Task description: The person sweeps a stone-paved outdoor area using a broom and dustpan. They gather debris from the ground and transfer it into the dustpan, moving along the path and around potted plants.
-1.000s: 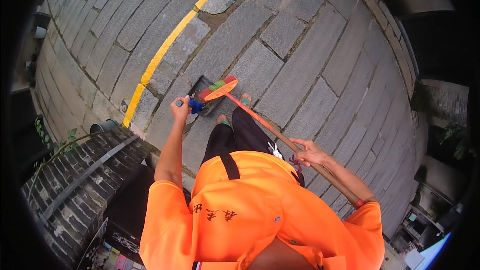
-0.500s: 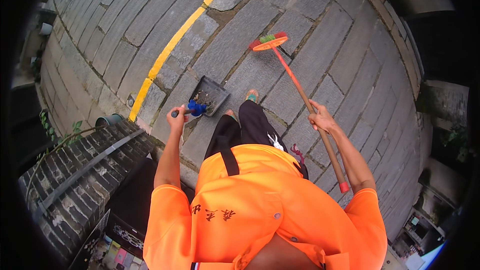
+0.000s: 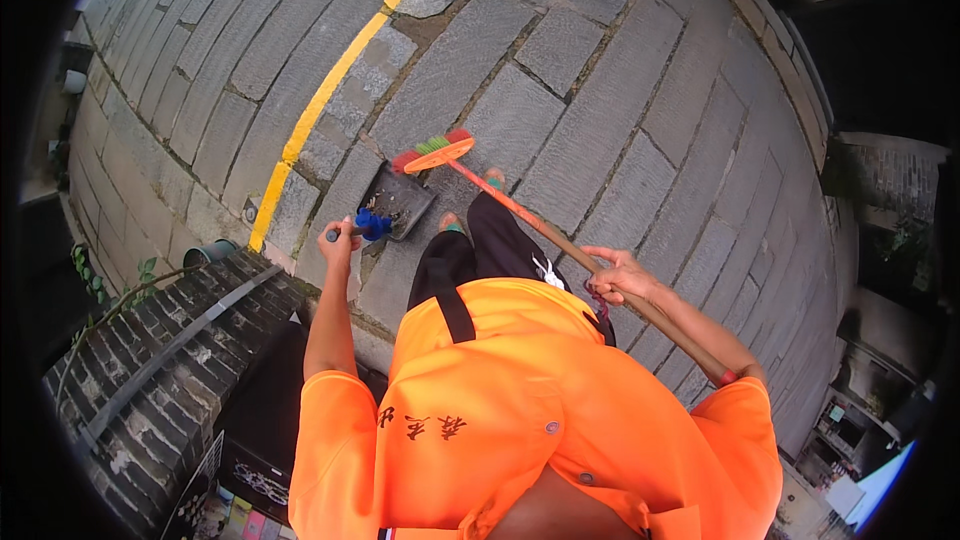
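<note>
1. Left hand (image 3: 340, 237) is closed around the blue grip of the dustpan (image 3: 398, 202), which rests on the stone paving (image 3: 600, 110).
2. Right hand (image 3: 620, 275) clasps the broom (image 3: 470, 170); its head touches the pan's far edge.
3. Left: yellow line (image 3: 320, 100), brick wall (image 3: 150, 360).

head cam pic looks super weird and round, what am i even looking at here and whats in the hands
This comes from a wide fisheye camera worn on a person's head, looking down. That lens bends straight lines, so the paving curves toward the rim. The orange shape at the bottom is the person's own shirt, with both forearms reaching out from it.

The left hand has its grip on the handle of a dark dustpan, which sits on the stone paving with some litter inside. The right hand holds the long stick of a broom, whose red and green head is at the dustpan's far edge.

A yellow line runs across the stones, and a low brick wall stands on the person's left.
</note>
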### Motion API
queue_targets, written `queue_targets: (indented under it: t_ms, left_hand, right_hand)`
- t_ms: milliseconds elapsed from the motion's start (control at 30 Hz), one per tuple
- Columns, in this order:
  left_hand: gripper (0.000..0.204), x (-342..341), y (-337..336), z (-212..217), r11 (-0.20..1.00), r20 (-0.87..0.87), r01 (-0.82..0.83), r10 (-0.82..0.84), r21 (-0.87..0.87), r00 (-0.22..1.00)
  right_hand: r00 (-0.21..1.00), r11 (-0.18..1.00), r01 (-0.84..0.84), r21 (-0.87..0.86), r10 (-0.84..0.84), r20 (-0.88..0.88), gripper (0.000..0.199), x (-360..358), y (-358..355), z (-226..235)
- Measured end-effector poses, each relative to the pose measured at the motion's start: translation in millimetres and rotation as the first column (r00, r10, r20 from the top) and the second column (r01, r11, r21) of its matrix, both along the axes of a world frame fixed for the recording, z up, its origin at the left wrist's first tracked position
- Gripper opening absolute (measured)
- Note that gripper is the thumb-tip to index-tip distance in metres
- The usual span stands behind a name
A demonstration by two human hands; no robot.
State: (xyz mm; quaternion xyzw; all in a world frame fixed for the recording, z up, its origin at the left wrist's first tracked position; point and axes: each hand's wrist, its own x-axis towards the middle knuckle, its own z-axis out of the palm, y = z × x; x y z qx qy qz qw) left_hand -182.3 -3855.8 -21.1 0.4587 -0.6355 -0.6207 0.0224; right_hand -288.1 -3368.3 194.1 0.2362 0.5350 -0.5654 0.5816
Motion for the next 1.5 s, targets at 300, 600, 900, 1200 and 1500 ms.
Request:
queue_targets:
  t_ms: [300,600,900,1200,1500]
  left_hand:
    - [0.023,6,3,22,0.998,-0.052,0.064,-0.063,0.027,0.997]
    - [0.023,-3,-8,30,0.996,-0.07,0.048,-0.044,0.07,0.997]
    - [0.022,-27,-11,83,0.983,-0.136,0.181,-0.174,0.039,0.975]
    - [0.019,-58,23,102,0.945,-0.309,0.318,-0.28,0.078,0.909]
    - [0.02,-124,89,93,0.898,-0.385,0.422,-0.349,0.125,0.855]
  right_hand:
    - [0.851,0.839,0.522,0.155,-0.525,-0.029,0.041,27,48,-23]
    - [0.66,0.546,0.741,0.39,-0.699,-0.276,0.005,100,123,-43]
    - [0.542,0.392,0.8,0.454,-0.797,-0.267,0.012,174,143,-61]
    - [0.463,0.416,0.825,0.384,-0.886,-0.036,0.01,205,127,-87]
    - [0.534,0.406,0.792,0.455,-0.823,-0.195,0.016,223,128,-68]
